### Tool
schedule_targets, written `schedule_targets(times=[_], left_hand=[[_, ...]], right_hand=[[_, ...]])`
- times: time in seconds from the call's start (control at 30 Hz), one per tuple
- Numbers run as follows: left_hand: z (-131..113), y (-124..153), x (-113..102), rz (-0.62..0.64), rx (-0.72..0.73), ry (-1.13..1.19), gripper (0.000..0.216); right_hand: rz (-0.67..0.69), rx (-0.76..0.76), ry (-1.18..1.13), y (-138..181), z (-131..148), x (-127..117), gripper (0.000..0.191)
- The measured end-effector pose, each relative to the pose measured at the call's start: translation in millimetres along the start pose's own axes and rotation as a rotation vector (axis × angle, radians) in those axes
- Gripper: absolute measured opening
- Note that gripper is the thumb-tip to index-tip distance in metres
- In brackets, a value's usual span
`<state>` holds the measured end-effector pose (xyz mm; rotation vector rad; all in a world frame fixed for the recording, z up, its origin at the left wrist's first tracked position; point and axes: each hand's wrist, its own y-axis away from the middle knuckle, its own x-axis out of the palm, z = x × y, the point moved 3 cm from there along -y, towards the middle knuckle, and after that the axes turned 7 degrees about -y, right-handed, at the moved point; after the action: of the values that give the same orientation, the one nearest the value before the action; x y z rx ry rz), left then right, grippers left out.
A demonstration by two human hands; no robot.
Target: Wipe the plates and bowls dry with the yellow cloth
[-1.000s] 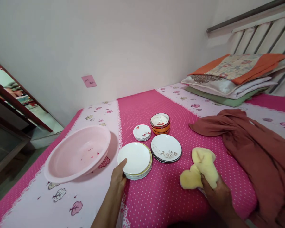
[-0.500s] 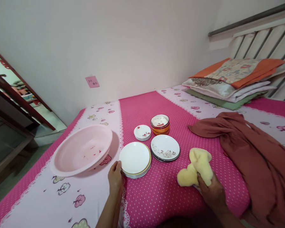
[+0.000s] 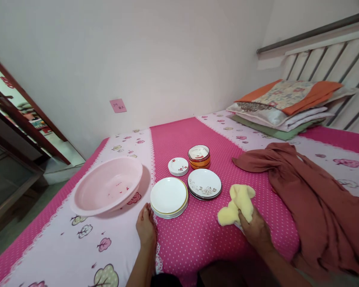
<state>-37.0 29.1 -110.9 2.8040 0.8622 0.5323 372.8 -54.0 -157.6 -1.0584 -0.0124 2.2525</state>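
My left hand (image 3: 145, 226) is at the left edge of a stack of white plates (image 3: 168, 195). Its fingers are curled together, with nothing visible in them; whether they touch the rim I cannot tell. The top plate is plain with a yellow edge. My right hand (image 3: 255, 228) is closed around a bunched yellow cloth (image 3: 238, 203), held right of the dishes. Between the hands stands a stack of dark-rimmed plates (image 3: 204, 183) with a floral print. Behind are small flowered dishes (image 3: 178, 166) and stacked orange bowls (image 3: 199, 156).
A large pink basin (image 3: 107, 185) stands on the left of the bed (image 3: 179, 135). A rust-coloured garment (image 3: 305, 199) lies to the right. Folded pillows and bedding (image 3: 281, 103) are piled near the white headboard (image 3: 326, 71). A wall (image 3: 167, 59) rises behind.
My left hand's fingers have come off the top of the plate rim and now lie beside the stack. My right hand still holds the cloth. The view has shifted slightly.
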Motion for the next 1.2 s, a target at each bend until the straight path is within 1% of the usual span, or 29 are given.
schedule_targets(times=[0.13,0.27,0.47,0.53,0.7,0.93,1.07,1.13,1.2], left_hand=[[2,-2,-1,-0.004,0.012,0.011,0.021],[5,-6,-3,0.002,0.010,0.026,0.022],[6,-7,-3,0.017,0.007,0.051,0.023],[6,-6,-3,0.020,0.011,0.055,0.023],[7,-8,-2,0.017,0.015,0.055,0.024],[7,-6,-2,0.002,0.002,0.041,0.023],[3,-5,2,-0.060,-0.022,0.035,0.013],[-3,-2,8,-0.127,-0.025,0.036,0.020],[-11,6,15,-0.215,-0.013,0.024,0.025]], right_hand=[[0.098,0.082,0.085,-17,8,-1,0.047],[0.141,0.123,0.143,-27,15,-4,0.051],[0.119,0.119,0.172,-20,20,-12,0.058],[0.100,0.108,0.167,-20,20,-13,0.058],[0.061,0.093,0.148,-21,16,-12,0.056],[0.063,0.105,0.148,-22,11,-9,0.064],[0.053,0.102,0.140,-21,11,-8,0.067],[0.044,0.100,0.138,-21,10,-8,0.066],[0.048,0.097,0.133,-21,10,-8,0.065]])
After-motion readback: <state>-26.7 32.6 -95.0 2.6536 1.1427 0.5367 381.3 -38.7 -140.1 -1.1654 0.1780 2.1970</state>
